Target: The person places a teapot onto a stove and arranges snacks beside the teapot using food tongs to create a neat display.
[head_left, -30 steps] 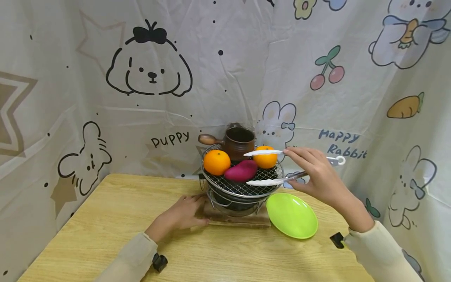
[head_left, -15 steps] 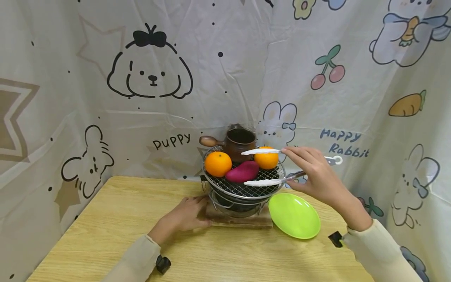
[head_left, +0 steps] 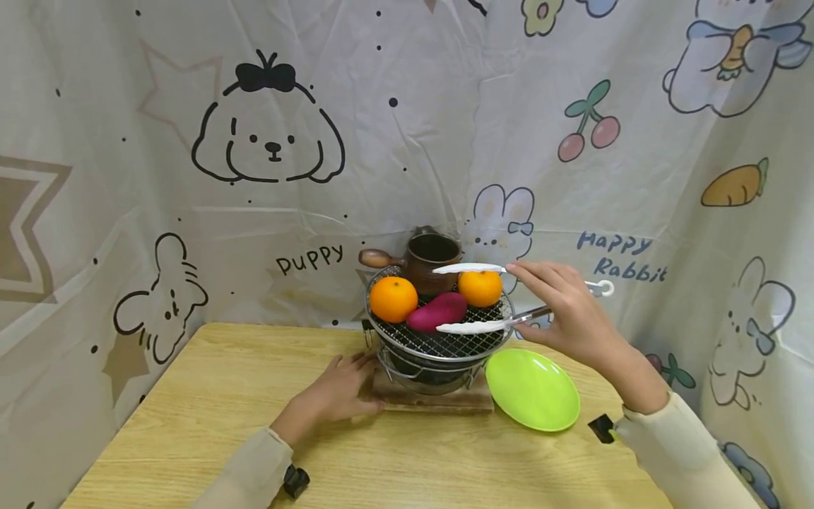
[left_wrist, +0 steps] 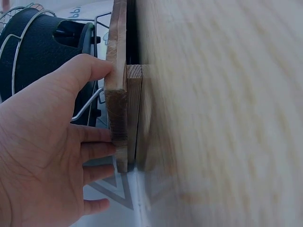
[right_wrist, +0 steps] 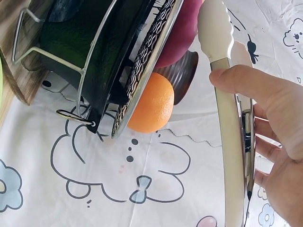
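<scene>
My right hand (head_left: 570, 304) grips a pair of tongs (head_left: 473, 328) with white tips. Their arms are spread, one above the other, over the right part of a round wire grill rack (head_left: 458, 346). On the rack lie a purple sweet potato (head_left: 439, 313), a left orange (head_left: 393, 299) and a right orange (head_left: 480, 288). The upper tip passes in front of the right orange in the head view. My left hand (head_left: 337, 389) touches the left end of the wooden board (head_left: 432, 403) under the stove; its thumb and extended fingers (left_wrist: 97, 150) rest against the board's edge.
A brown pot (head_left: 432, 261) with a side handle stands at the back of the rack. The dark stove (head_left: 429, 371) sits on the board. A green plate (head_left: 533, 389) lies right of it on the wooden table (head_left: 407, 459). A printed cloth (head_left: 381, 141) hangs behind.
The tongs have shifted slightly left and their upper arm a little up, still spread over the rack. My left hand stays at the board. The head view has tilted slightly.
</scene>
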The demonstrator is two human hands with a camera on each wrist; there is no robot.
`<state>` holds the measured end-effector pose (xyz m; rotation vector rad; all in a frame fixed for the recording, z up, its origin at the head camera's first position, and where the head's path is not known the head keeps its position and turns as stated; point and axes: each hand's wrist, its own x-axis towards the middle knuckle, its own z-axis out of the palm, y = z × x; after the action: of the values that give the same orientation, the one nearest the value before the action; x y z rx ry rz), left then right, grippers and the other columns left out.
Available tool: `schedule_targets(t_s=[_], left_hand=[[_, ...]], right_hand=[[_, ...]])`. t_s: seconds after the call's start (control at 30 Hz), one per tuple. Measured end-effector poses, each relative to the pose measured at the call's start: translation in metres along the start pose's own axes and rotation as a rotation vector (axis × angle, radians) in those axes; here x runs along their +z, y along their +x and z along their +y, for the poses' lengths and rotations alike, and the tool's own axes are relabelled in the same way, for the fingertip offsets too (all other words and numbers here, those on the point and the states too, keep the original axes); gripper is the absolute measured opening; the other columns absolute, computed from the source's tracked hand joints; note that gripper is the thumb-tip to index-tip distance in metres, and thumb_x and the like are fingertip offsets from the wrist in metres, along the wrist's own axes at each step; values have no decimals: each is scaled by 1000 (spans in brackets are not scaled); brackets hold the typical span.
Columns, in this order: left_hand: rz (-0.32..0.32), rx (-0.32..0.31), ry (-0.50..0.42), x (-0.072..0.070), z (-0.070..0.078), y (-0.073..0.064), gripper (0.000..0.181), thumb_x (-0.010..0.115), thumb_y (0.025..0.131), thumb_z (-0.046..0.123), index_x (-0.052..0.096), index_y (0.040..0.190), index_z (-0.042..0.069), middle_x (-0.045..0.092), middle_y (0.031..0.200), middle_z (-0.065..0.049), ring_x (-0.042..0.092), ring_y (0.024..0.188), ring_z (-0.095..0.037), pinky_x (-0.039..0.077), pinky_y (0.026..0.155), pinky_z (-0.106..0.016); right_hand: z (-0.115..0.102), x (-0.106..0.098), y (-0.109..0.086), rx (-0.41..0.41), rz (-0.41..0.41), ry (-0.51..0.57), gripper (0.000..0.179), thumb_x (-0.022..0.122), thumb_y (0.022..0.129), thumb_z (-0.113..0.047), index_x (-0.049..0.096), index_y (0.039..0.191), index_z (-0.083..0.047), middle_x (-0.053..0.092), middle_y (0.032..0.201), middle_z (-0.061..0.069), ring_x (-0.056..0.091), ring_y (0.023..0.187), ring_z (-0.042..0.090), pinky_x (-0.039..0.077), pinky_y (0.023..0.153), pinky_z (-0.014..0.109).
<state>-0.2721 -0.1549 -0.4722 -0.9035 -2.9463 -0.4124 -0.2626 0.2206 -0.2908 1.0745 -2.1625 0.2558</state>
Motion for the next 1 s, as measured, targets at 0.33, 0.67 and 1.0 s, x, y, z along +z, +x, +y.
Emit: schedule_targets(t_s=[0.33, 0.67, 1.0], left_hand=[[-6, -1, 69, -1, 2, 4, 80, 66, 89, 58, 50, 149, 7, 45, 158, -16, 42, 145, -41, 30, 116, -69], [-21, -11, 95, -3, 3, 5, 81, 67, 88, 58, 52, 146, 4, 51, 153, -17, 45, 143, -39, 32, 115, -68], [-1, -15, 36, -2, 4, 5, 79, 71, 85, 54, 54, 145, 5, 52, 151, -19, 47, 141, -41, 32, 113, -70]], right_hand=[[0, 0, 0, 10, 23, 38, 92, 95, 61, -8, 56, 144, -3, 61, 137, 16, 55, 122, 36, 42, 103, 59], [0, 3, -4, 7, 81, 65, 96, 95, 58, -7, 55, 145, -3, 61, 138, 16, 54, 124, 36, 41, 105, 56], [3, 6, -14, 73, 187, 57, 100, 96, 55, -7, 54, 146, -3, 61, 138, 18, 54, 125, 39, 38, 111, 45]])
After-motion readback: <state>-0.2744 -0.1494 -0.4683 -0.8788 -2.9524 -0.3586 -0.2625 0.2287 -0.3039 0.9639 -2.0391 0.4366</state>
